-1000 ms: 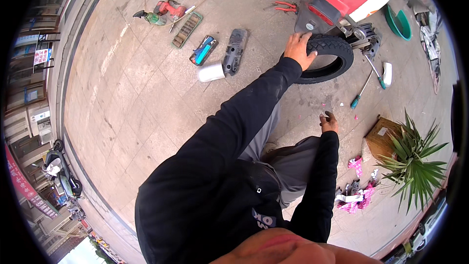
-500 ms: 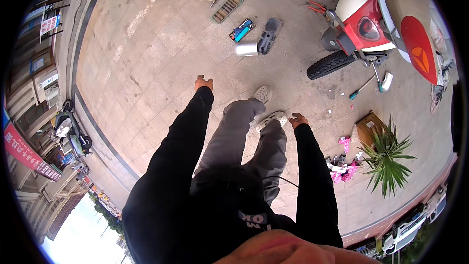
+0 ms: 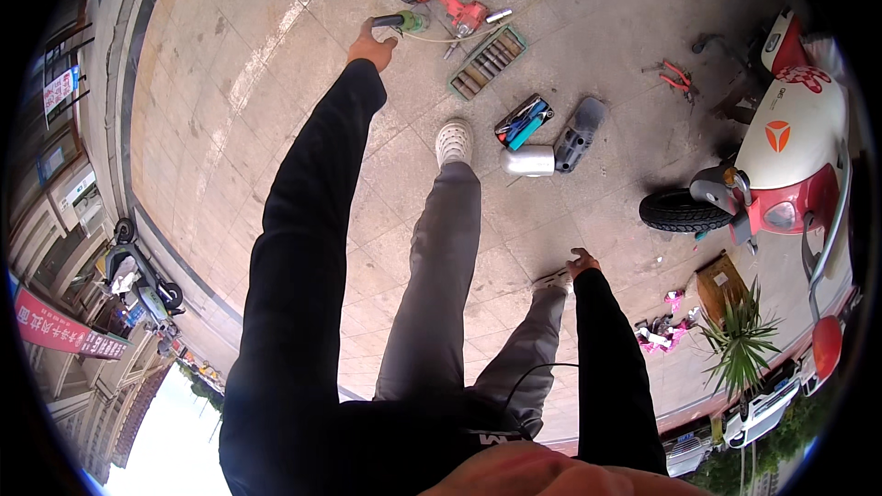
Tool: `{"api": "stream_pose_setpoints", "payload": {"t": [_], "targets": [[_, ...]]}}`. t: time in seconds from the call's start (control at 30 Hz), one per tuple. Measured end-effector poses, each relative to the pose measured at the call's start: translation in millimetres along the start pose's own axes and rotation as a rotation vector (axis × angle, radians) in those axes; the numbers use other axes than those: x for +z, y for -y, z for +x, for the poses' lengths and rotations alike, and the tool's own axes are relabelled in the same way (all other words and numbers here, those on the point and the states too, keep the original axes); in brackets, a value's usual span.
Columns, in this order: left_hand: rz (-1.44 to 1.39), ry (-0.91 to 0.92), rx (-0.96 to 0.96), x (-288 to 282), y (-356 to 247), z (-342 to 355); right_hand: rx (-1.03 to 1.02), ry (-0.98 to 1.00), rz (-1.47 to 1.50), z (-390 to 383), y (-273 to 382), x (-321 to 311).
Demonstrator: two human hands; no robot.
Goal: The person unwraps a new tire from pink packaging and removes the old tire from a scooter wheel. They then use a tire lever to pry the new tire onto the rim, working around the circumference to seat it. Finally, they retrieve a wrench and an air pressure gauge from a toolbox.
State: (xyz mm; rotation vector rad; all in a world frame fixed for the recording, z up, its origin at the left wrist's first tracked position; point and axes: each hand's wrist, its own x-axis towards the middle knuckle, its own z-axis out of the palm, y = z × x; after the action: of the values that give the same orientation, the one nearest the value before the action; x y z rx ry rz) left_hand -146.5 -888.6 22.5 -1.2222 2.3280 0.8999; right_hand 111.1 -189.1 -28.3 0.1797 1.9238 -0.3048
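My left hand (image 3: 372, 48) reaches down by the black handle of a green tool (image 3: 415, 22) lying on the paving. Its thumb and fingers are apart, with the fingertips close to the handle's end; whether they touch is not plain. Beside the tool lies a red cordless power tool (image 3: 446, 2). A thin pale hose runs near both. A green tray of sockets (image 3: 488, 61) sits just nearer to me. My right hand (image 3: 581, 263) hangs by my right shoe, empty, with loosely bent fingers apart.
A black case with blue hand tools (image 3: 525, 122), a silver cover (image 3: 527, 161) and a dark plastic part (image 3: 581, 133) lie ahead. Red pliers (image 3: 677, 75) lie farther right. A red and white scooter (image 3: 781, 147) and a spiky potted plant (image 3: 740, 335) stand at right.
I have stepped forward, so the tools sit nearer. My left hand has moved forward to the green tool's handle. My right hand stays low and empty.
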Motion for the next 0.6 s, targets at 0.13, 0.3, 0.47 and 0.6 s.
{"api": "stream_pose_setpoints", "payload": {"t": [0.13,0.3,0.47,0.6], "targets": [[-0.489,0.267,-0.283,13.9,-16.3,68.7,0.059,-0.046,-0.002,76.8,69.3,-139.3],[-0.518,-0.053,-0.169,24.5,7.6,84.5,-0.151,-0.179,0.007,62.0,88.0,-230.2],[-0.287,-0.282,0.203,15.2,-18.5,-41.7,-0.338,-0.209,0.277,-37.3,110.9,-212.0],[-0.400,-0.105,0.363,14.8,-69.4,-216.4,-0.670,-0.324,0.352,-113.5,118.9,-166.8]]}}
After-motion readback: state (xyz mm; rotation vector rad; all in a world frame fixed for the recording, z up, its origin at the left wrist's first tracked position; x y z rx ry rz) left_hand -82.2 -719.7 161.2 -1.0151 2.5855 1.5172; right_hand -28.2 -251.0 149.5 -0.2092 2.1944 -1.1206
